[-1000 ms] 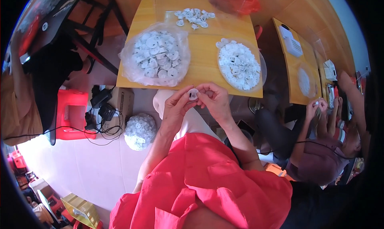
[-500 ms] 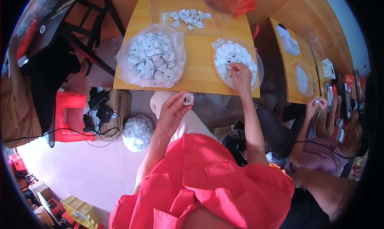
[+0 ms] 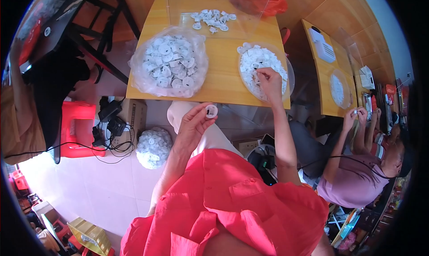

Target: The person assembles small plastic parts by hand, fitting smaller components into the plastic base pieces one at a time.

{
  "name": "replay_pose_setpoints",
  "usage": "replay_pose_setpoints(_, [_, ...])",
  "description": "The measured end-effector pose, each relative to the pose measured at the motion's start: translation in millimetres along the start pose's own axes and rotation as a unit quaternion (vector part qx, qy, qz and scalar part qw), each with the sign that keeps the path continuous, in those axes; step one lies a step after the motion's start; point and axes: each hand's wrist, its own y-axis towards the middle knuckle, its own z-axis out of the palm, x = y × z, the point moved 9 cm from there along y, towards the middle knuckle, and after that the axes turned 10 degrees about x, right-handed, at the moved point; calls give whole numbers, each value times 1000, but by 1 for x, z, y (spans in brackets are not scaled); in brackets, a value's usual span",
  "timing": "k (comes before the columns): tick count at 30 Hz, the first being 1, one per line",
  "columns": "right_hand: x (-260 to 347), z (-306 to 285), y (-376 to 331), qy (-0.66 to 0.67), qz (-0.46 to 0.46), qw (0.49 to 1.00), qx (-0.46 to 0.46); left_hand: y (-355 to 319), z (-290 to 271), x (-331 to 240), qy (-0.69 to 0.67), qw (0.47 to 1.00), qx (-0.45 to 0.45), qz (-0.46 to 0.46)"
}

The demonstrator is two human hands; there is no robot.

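Observation:
My left hand (image 3: 193, 125) is in front of the table's near edge, its thumb and fingers pinching a round white plastic part (image 3: 212, 111) with a dark slot. Over a shallow clear tray (image 3: 288, 84) of small white plastic pieces (image 3: 259, 60), my right hand (image 3: 271, 83) has its fingertips closed together among the pieces; whatever they grip is too small to make out. Left of the tray on the table, a clear plastic bag (image 3: 199, 72) lies open, full of round white parts (image 3: 172, 61). A loose heap of white assembled parts (image 3: 213, 19) lies farther back.
The wooden table (image 3: 221, 72) carries a clear upright panel (image 3: 219, 3) and a red bag (image 3: 261, 0) at the back. On the floor are a bag of parts (image 3: 153, 148), a red stool (image 3: 71, 126) and black adapters with cables (image 3: 115, 122). Another person (image 3: 357, 177) works at right.
My left hand and its round part have shifted very slightly; my right hand's fingers stay in the tray. At right, a nearby person's arm and leg have moved out of the lower corner.

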Motion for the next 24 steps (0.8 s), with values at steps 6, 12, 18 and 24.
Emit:
replay_pose_setpoints(6, [-19,-5,1,232,130,963,39,-1,-1,5,-6,1000,-2,-12])
replay_pose_setpoints(12, [24,20,-14,309,111,935,132,-2,5,1,-8,1000,-13,-11])
replay_pose_setpoints(18, [109,53,-57,328,90,915,216,-2,13,-1,-26,999,22,-25])
replay_pose_setpoints(24, [121,71,-69,361,69,895,254,-6,12,-4,-32,999,22,-22])
